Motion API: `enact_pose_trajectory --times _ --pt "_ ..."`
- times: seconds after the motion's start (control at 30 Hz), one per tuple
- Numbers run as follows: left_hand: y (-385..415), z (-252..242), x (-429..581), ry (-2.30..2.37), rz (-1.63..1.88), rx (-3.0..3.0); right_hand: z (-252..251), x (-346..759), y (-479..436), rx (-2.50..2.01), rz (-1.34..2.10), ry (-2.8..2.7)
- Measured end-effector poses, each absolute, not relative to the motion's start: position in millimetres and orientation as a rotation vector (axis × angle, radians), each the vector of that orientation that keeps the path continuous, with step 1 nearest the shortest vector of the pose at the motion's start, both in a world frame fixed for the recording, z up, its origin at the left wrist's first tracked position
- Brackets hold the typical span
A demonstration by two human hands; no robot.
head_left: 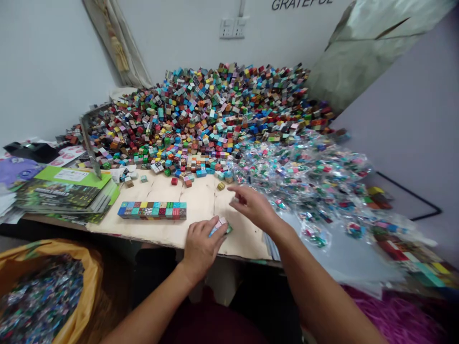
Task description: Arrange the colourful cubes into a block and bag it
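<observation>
Head view: my left hand (202, 251) is clamped on small painted cubes (220, 227), fingers closed round them, at 6 o'clock on the tabletop (204, 200). My right hand (253, 208) hovers just beside, fingers spread, open. Row of cubes (152, 210) at 9 o'clock, loose cube heap (201, 110) at 12, bagged cubes (308, 181) at 2.

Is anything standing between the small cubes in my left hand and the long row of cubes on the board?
No, nothing visible stands in the way. Only the bare board lies between the small cubes in the left hand and the long row of cubes.
</observation>
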State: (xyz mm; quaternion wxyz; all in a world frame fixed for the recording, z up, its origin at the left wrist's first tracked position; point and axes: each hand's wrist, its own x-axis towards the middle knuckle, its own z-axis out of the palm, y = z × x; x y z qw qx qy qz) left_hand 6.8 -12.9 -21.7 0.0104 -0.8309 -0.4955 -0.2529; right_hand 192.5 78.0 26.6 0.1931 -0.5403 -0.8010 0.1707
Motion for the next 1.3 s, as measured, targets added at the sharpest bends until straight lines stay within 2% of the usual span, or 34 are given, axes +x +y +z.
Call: enact_pose_trajectory --times 0.13,0.27,0.4,0.57,1.0,1.3 --pt "-12.6 -22.7 6.6 -1.539 -0.814 -2.598 22.9 163.6 128.3 -1.688 0.318 -2.398" --pt "-12.6 -21.2 5.9 -1.543 -0.811 -2.608 19.3 156.1 122.1 -1.732 0.335 -2.466" --pt "-12.9 -21.0 4.9 -1.557 -0.799 -2.632 20.4 175.4 72.3 -1.737 0.406 -2.513" --pt "-12.7 -24.3 4.1 -1.548 -0.818 -2.636 13.6 195.3 32.1 -1.453 0.711 -2.411" --pt "-12.5 -24.5 3.2 -1.527 -0.827 -2.647 19.0 196.0 55.0 -1.268 0.857 -2.561" --pt "-19.2 -15.9 1.6 -1.519 -0.733 -2.598 12.6 192.5 50.9 -1.305 0.880 -2.573"
